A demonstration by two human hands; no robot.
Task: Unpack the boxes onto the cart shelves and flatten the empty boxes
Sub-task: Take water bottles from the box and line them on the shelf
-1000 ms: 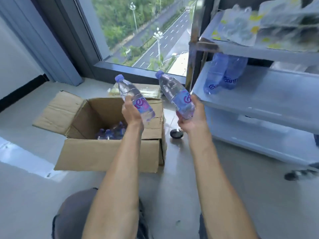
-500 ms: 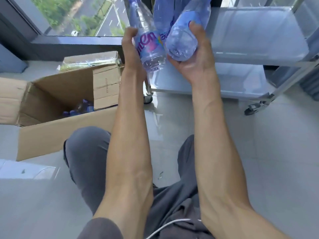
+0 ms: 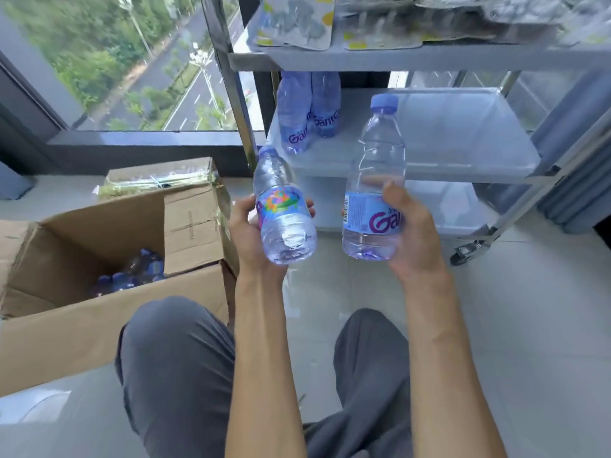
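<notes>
Hands are each gripping a water bottle: left hand (image 3: 253,233) curling around a tilted bottle (image 3: 283,209), right hand (image 3: 411,233) wrapping an upright bottle (image 3: 377,190), before the cart's middle shelf (image 3: 446,140).

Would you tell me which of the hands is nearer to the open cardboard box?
Left. The left hand hangs just right of the open cardboard box; the right hand is farther right, before the cart.

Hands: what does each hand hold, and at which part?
Left hand grips a water bottle around its label. Right hand grips another bottle around its lower labelled body.
</notes>
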